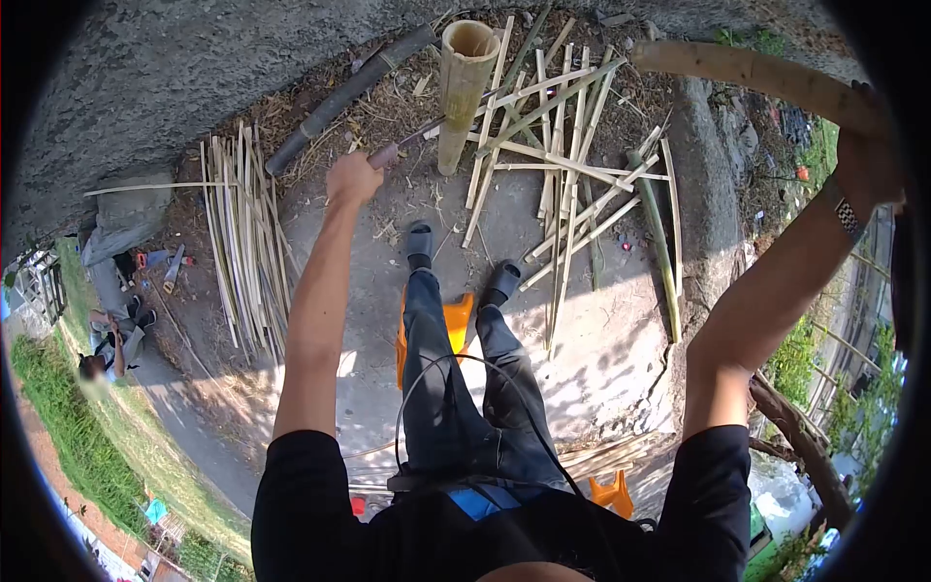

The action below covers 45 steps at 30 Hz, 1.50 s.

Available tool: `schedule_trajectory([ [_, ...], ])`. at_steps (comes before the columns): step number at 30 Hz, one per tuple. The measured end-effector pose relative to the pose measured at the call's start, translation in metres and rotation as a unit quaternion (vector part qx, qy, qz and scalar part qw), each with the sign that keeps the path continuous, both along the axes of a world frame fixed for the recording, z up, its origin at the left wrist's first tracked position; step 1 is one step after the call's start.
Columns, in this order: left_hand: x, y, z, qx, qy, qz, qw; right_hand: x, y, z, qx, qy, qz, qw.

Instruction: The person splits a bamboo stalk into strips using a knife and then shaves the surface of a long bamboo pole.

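Out on the rough grey concrete ground (601, 359), a person sits on one orange plastic stool (458, 318), legs in dark trousers stretched forward and two dark slip-on sandals (419, 241) planted on the slab. Just beyond the feet stands one short bamboo section (464, 92), upright, pale tan, round and hollow, its open top showing a thick wall. The left hand (353, 179) is fisted tight round the reddish handle of one knife (419, 139), whose thin dark blade reaches across to the side of the bamboo section, about halfway up. The right hand (870, 160), with a metal-link band at the wrist, is raised out to the side and closed about the end of one long bamboo pole (747, 70), smooth and yellow-brown, which runs across the top right. Behind the upright piece lie flat split slats (572, 160), pale and straight, crossed over each other in a loose heap, too tangled to count. One green culm (661, 247) lies along their right edge, and one dark pipe (349, 92) lies aslant on dry litter to the left. Further left, a bundle of thin strips (242, 247) lies side by side, many dozens of them. Another person (116, 339) crouches at the far left edge.
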State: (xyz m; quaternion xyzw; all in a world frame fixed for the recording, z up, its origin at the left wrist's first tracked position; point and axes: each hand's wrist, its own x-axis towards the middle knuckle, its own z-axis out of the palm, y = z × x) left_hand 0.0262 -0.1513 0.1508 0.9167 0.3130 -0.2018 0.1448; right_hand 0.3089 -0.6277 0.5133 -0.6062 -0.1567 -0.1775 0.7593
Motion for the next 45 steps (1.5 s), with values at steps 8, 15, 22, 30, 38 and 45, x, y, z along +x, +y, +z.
schedule_trajectory([
  [8, 0.013, -0.001, 0.002, 0.012, -0.004, 0.001, 1.000, -0.289, 0.056, -0.477, -0.459, 0.514, 0.072, 0.721],
  [15, 0.003, -0.013, -0.019, 0.012, -0.023, 0.043, 0.999, -0.120, 0.010, -0.178, -0.307, 0.312, -0.070, 0.896],
  [22, 0.080, -0.028, 0.014, -0.030, -0.021, 0.042, 0.998, -0.053, 0.044, 0.083, -0.034, -0.074, 0.103, 0.991],
  [30, 0.043, -0.045, -0.011, -0.059, -0.046, 0.027, 0.997, -0.237, 0.091, -0.377, -0.582, 0.402, 0.130, 0.695],
  [38, 0.094, -0.063, -0.013, -0.104, -0.035, 0.014, 0.994, -0.073, 0.189, -0.019, -0.231, -0.019, 0.139, 0.963],
  [45, 0.096, -0.053, 0.001, -0.117, -0.035, 0.030, 0.992, -0.166, 0.140, -0.307, -0.560, 0.289, 0.101, 0.770],
])
